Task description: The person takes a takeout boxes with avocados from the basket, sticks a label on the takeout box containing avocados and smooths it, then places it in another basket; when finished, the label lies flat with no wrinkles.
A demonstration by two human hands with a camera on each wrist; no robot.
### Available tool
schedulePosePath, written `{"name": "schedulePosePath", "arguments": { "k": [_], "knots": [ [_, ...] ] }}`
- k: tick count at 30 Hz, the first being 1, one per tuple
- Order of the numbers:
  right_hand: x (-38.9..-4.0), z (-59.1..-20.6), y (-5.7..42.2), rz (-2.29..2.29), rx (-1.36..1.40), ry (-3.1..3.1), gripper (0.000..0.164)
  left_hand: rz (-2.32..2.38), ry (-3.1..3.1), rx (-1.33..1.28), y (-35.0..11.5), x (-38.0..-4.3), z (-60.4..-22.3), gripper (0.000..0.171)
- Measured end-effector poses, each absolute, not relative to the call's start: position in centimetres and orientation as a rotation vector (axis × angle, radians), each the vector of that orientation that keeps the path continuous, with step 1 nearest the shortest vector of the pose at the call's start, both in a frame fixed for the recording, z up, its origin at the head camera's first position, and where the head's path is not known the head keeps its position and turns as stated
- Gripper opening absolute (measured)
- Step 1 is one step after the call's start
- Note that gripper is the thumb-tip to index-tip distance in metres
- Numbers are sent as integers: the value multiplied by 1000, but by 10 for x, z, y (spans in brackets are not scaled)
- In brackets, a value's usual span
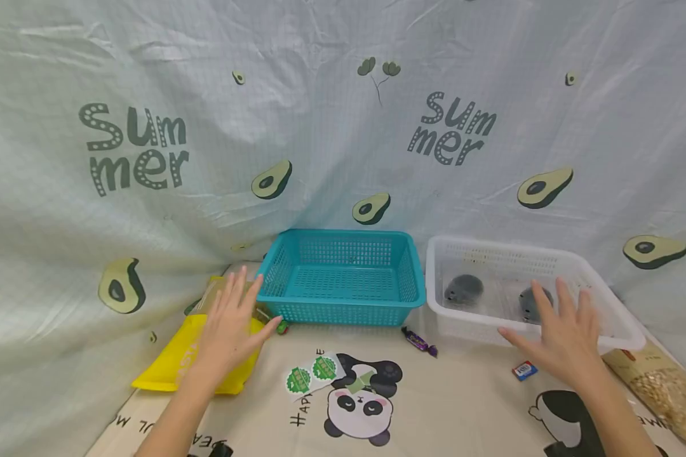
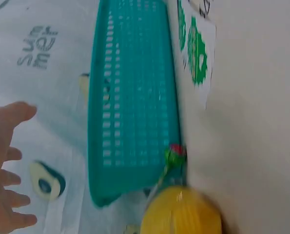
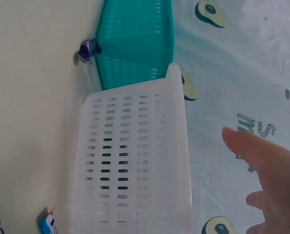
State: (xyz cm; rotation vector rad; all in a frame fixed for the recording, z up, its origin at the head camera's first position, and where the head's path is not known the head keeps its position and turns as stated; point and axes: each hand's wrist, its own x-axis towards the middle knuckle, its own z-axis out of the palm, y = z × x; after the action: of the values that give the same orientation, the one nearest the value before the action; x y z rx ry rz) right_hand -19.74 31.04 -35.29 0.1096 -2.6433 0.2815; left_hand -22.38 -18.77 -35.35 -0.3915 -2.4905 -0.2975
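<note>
My left hand (image 1: 225, 327), fingers spread and holding nothing, hovers above a yellow packet (image 1: 174, 355), left of a teal basket (image 1: 337, 312). At the basket's near left corner lies a small stick-like item with a green and red end (image 2: 175, 156). Over the near side of a white basket (image 1: 463, 317) floats my right hand (image 1: 568, 339), also spread and bare. Two grey mouse-shaped things lie in that basket: one (image 1: 464, 289) at its left, the other (image 1: 529, 306) partly hidden by my fingers. The teal basket has nothing visible inside.
A purple wrapped candy (image 1: 418, 341) lies before the gap between the baskets. Nearer the right hand is a small blue and red packet (image 1: 524, 370). A sheet with green round stickers (image 1: 314, 376) lies front centre. A clear-fronted bag of pale grains (image 1: 671, 397) rests far right.
</note>
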Motion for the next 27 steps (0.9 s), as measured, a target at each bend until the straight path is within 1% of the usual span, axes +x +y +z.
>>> {"name": "schedulePosePath", "arguments": {
  "k": [5,9,12,17,21,24,27],
  "knots": [
    [-218,-353,318,415,226,-2615,84,-397,-2344,-512,-142,-246,-353,64],
    [-236,-355,323,533,291,-2600,69,-440,-2320,-606,-104,-263,-351,59],
    [-251,-356,324,625,335,-2627,61,-461,-2367,-659,-76,-272,-351,56],
    [-273,-354,327,823,325,-2762,59,-502,-2473,-828,-23,-290,-344,45],
    [-290,-354,326,934,300,-2852,60,-587,-2560,-959,24,-302,-341,40],
    [-300,-359,324,942,277,-2913,59,-667,-2615,-1041,58,-305,-343,37],
    [-307,-366,322,828,262,-2961,56,-684,-2675,-1102,88,-301,-346,37]
  ]
}}
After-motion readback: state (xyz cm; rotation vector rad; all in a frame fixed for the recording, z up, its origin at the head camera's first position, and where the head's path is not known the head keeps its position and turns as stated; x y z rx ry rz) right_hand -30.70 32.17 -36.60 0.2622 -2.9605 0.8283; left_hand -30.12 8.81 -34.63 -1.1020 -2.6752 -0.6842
